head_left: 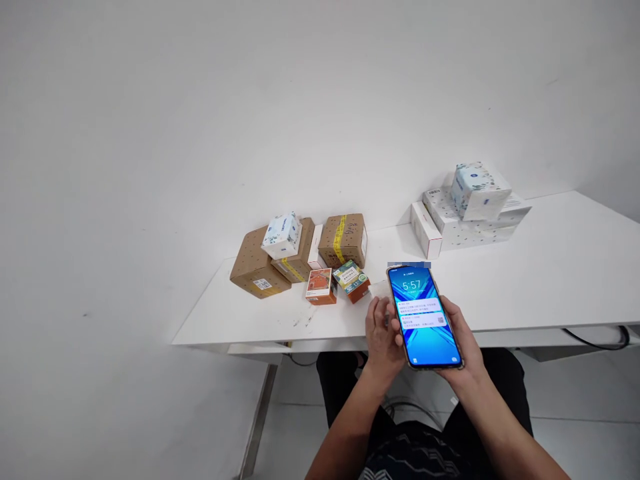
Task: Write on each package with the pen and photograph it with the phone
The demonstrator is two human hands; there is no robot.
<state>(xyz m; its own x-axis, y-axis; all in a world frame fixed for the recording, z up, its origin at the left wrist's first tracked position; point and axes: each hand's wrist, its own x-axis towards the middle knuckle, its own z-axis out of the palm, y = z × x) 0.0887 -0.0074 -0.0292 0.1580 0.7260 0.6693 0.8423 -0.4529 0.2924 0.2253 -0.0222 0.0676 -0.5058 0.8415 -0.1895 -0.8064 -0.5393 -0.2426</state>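
A smartphone [425,347] with a lit blue lock screen lies tilted in my right hand [467,353], whose fingers wrap its right edge and back. The phone sits in a clear-edged case, and its screen reads 5:57. Just left of it is my left hand [384,340], with curled fingers close to the phone's left edge. From the top of those fingers sticks out a thin white sheet [380,289], like tissue, partly hidden by the hand. Both hands are at the table's front edge.
On the white table [340,323] stand brown cartons [257,260], small orange boxes [321,283] and a wrapped tissue pack [283,233]. Farther right, another tissue pack [477,190] rests on a white box [480,230] beside a narrow white box [426,230]. A black cable [600,343] hangs at the front edge.
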